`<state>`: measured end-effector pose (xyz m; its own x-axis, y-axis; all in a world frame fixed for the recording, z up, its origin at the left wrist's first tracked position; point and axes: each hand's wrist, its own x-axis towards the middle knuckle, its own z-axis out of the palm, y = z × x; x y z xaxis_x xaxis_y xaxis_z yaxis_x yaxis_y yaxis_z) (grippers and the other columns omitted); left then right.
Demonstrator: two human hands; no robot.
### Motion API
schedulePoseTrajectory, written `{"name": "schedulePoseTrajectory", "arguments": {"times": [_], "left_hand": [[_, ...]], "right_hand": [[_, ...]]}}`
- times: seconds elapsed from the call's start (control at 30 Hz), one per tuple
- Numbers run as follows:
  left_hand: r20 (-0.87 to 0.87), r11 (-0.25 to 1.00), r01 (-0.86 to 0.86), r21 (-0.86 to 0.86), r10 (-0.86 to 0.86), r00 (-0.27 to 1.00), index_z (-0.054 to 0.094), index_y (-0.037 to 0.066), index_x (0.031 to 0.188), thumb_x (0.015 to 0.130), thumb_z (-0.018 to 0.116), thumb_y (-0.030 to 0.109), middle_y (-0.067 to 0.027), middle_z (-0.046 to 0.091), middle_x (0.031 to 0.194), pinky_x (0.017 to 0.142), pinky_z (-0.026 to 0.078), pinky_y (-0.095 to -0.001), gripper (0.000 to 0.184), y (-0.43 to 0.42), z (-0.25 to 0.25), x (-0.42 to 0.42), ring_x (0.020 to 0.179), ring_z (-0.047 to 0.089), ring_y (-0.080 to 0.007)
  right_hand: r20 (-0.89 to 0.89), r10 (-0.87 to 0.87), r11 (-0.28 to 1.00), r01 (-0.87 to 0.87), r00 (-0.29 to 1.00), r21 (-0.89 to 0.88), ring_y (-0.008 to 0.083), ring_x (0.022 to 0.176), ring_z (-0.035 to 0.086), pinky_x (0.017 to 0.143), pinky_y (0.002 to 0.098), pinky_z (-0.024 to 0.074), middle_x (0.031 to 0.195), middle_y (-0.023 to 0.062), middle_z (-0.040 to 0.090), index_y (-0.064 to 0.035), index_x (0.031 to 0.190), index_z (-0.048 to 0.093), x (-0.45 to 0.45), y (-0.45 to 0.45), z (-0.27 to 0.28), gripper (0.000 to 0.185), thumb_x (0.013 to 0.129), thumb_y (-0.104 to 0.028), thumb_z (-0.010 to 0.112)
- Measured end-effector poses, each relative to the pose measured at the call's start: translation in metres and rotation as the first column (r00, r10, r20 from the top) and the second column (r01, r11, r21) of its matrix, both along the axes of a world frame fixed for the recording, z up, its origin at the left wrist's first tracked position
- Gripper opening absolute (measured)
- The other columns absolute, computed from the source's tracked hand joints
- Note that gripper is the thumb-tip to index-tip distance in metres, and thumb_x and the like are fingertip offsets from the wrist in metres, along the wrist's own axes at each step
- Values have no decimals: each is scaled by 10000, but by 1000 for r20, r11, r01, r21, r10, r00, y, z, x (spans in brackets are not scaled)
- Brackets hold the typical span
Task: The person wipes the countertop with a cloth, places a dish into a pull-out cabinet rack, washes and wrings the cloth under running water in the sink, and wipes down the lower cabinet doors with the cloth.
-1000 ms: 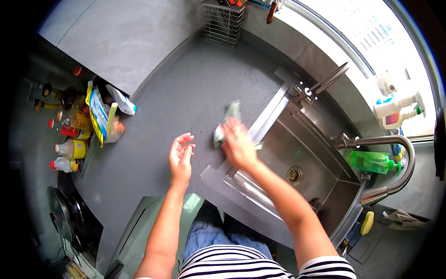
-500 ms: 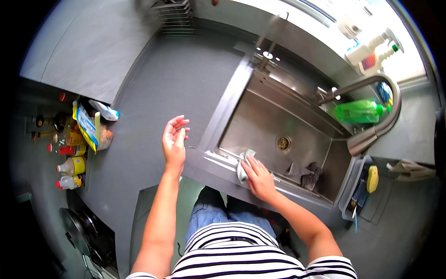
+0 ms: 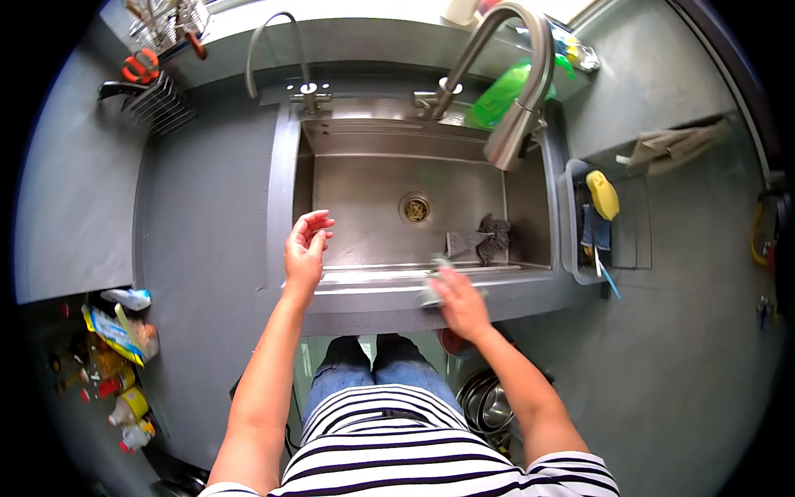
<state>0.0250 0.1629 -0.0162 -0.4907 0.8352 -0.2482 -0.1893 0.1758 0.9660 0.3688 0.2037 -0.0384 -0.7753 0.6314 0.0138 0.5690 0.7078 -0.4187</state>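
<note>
My right hand presses a pale cloth against the front rim of the steel sink. Both hand and cloth are slightly smeared by motion. My left hand hovers near the sink's front left corner, its fingers loosely bent and apart, with nothing in it. Inside the basin, a dark grey rag lies crumpled near the right front, with a flat grey piece beside it. The drain sits in the middle of the basin floor and holds some yellowish bits.
A tall curved faucet arches over the sink's back right, near a green bottle. A clear caddy with a yellow sponge hangs at the right. Bottles and food packets stand at left. A wire basket holds orange-handled scissors.
My view has swung to the right, so the sink now lies squarely ahead. My right hand has slid the cloth rightward along the front rim. My left hand keeps much the same pose.
</note>
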Motion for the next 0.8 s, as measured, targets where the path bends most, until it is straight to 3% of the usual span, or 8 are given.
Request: {"name": "schedulePoseTrajectory", "arguments": {"times": [0.1,0.2,0.3,0.4,0.5,0.53,0.67,0.8], "left_hand": [[20,997,83,-2,-83,996,593,117,1183,923,515,61,-1,659,1062,738,444,-220,277,0,-3,13,878,581,-66],[71,978,210,-12,-209,975,583,93,1186,917,530,68,-14,649,1059,721,453,-228,275,-4,-4,26,886,580,-77],[157,920,391,-40,-380,911,563,95,1221,934,569,137,-31,632,1099,718,468,-237,289,-1,-6,46,918,579,-88],[237,776,616,-136,-578,781,388,204,1409,892,672,320,-102,464,1364,823,499,-324,601,6,25,80,1166,510,-193],[422,717,691,-93,-601,679,252,239,1476,841,726,387,-110,295,1478,869,497,-412,807,18,48,110,1311,381,-258],[460,752,655,-72,-558,691,326,195,1440,838,738,362,-87,491,1302,745,509,-314,749,20,56,119,1119,536,-188],[238,688,711,-142,-674,700,607,111,1170,828,755,322,42,611,780,484,345,-202,428,40,74,126,615,500,-27],[6,722,688,-71,-689,724,630,67,1185,850,721,358,-38,680,995,820,486,-287,453,65,94,166,910,605,-118]], "right_hand": [[132,-281,958,271,951,91,312,1365,351,1119,467,287,1475,125,369,-153,1397,425,52,2,9,654,774,-44,590],[-40,-502,859,503,864,88,355,1311,406,1082,449,335,1414,156,437,-97,1282,534,68,9,-11,504,787,-7,559],[-412,-685,695,708,600,-125,398,1130,538,990,413,420,1185,213,580,-25,1130,610,36,22,-12,348,801,25,507],[-393,-896,444,472,207,-762,118,1023,552,913,267,434,1115,33,617,-44,1195,590,-33,17,23,318,903,-17,468],[-456,-849,500,129,266,-856,79,963,557,854,237,441,1044,9,637,-33,1166,612,-73,10,52,242,945,-81,525],[-454,-830,507,100,323,-856,66,920,558,815,223,444,996,2,641,-31,1122,626,-71,13,50,207,946,-86,533],[-453,-768,596,250,452,-763,55,808,569,719,216,459,873,-10,637,-11,987,643,-42,33,74,124,916,-98,590],[-523,-649,707,185,552,-682,179,1145,533,977,320,424,1234,67,581,-35,1253,561,11,80,96,401,854,-42,604]]}}
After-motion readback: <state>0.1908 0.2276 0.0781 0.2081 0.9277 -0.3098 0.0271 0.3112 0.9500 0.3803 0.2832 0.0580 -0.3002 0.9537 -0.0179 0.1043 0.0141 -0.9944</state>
